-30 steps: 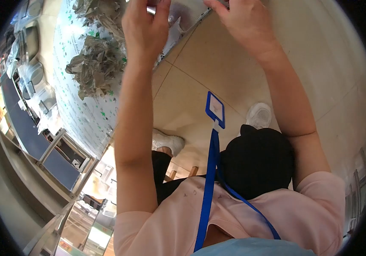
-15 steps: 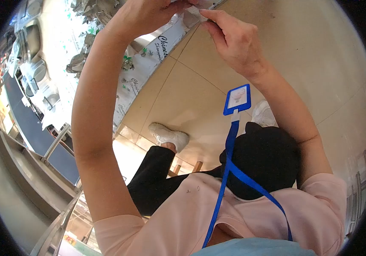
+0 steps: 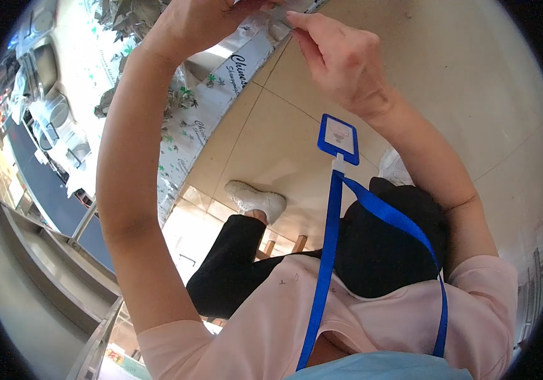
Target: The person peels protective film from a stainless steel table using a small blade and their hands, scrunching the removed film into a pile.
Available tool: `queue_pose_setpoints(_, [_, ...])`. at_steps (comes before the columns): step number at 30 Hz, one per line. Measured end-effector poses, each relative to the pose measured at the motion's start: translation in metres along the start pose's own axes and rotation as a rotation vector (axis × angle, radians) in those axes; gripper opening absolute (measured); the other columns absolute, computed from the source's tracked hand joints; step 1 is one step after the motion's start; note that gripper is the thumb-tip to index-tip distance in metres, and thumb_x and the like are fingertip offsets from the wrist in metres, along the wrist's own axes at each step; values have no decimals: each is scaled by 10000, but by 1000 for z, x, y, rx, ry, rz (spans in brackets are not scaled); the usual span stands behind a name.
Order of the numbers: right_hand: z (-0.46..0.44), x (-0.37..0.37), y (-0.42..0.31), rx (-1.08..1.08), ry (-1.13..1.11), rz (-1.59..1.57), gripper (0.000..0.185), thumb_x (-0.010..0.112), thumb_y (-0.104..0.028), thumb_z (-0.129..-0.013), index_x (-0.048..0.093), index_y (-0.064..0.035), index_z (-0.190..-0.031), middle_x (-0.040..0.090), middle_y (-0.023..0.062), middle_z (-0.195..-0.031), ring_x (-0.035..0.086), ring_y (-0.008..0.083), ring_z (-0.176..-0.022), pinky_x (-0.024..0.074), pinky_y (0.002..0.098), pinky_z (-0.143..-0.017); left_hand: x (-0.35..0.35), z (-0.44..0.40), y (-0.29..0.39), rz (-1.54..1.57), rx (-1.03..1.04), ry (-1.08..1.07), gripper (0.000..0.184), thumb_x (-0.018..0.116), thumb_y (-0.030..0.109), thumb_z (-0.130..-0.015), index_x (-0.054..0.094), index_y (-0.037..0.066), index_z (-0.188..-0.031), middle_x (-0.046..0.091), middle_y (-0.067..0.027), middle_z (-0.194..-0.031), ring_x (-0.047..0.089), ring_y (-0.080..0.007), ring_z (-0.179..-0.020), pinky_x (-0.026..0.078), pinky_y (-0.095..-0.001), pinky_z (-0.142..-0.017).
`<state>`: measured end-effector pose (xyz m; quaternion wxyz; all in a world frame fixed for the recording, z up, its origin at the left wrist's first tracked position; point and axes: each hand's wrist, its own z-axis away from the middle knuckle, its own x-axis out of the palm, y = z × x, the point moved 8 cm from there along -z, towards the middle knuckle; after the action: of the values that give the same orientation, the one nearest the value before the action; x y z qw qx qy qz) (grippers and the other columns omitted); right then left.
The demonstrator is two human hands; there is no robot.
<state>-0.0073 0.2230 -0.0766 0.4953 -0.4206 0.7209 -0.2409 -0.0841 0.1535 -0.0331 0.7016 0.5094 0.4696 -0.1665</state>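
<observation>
Head view: your right hand (image 3: 350, 66) looks pinched on clear plastic (image 3: 276, 18) at its fingertips; left hand (image 3: 202, 22) cropped, can't tell its grip. Crumpled grey pieces (image 3: 129, 19) left of your left fingers. Plastic not yet released; remaining count unclear.
</observation>
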Motion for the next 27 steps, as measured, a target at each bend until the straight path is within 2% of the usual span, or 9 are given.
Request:
queue_pose_setpoints(5, [-1,3,-2,9,-44,-34,152,555,-102,-763,588,-61,-907,613,116,-745,607,263,-619,492,331,-529,4,7,-12,47,-39,-12,128,621,-61,-647,582,25,-734,587,-88,-699,582,-247,-667,466,-319,-568])
queue_pose_setpoints(8, [-1,5,-3,33,-71,-62,165,603,-44,-745,605,-42,-910,624,106,-785,613,240,-665,490,299,-553,4,10,-11,52,-57,-13,139,622,-67,-642,584,27,-736,589,-88,-702,583,-245,-660,467,-320,-558])
queue_pose_setpoints(11, [1,7,-3,21,-79,-51,171,602,-40,-745,602,-32,-916,624,111,-795,616,240,-673,492,297,-560,1,9,-6,59,-85,-27,147,626,-73,-634,583,28,-732,588,-85,-700,582,-241,-659,467,-317,-552])
queue_pose_setpoints(14, [3,9,-4,-17,-52,-63,158,553,-111,-775,589,-55,-919,613,125,-718,613,259,-602,501,320,-522,2,10,-6,63,-81,-37,148,628,-76,-630,582,27,-726,586,-80,-697,581,-237,-658,468,-314,-552])
queue_pose_setpoints(25, [7,15,-9,-44,-14,-91,159,569,-104,-762,588,-46,-909,613,134,-709,613,260,-588,499,322,-512,2,17,-5,82,-33,-39,144,618,-90,-624,581,20,-709,592,-76,-700,577,-238,-658,468,-312,-564])
queue_pose_setpoints(27, [7,15,-10,-47,-4,-106,158,573,-98,-760,586,-43,-907,613,134,-709,611,263,-588,499,322,-513,3,18,-7,107,-74,-48,145,610,-97,-623,584,17,-710,592,-81,-697,580,-235,-658,470,-310,-564])
